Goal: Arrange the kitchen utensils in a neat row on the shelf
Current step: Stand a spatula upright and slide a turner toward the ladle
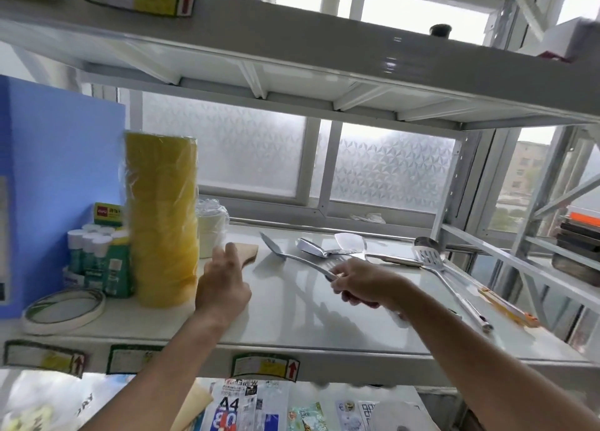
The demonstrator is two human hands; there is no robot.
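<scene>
On the white shelf (292,317) my right hand (360,284) is shut on the handle of a steel spatula (276,248), whose flat blade points toward the back left. My left hand (222,284) lies over a wooden spatula (248,252); only its pale blade shows beyond my fingers. Behind my right hand lie a steel spoon (311,248) and a second steel turner (352,242). A slotted turner (431,261) and a ladle (425,243) lie at the right, their long handles running toward the shelf's front right.
A tall yellow stack of tape rolls (162,219) stands left of my left hand, with white cups (211,232) behind it. Glue bottles (94,252), a blue folder (58,170) and a flat tape ring (65,310) fill the left end. An upper shelf (292,50) hangs overhead.
</scene>
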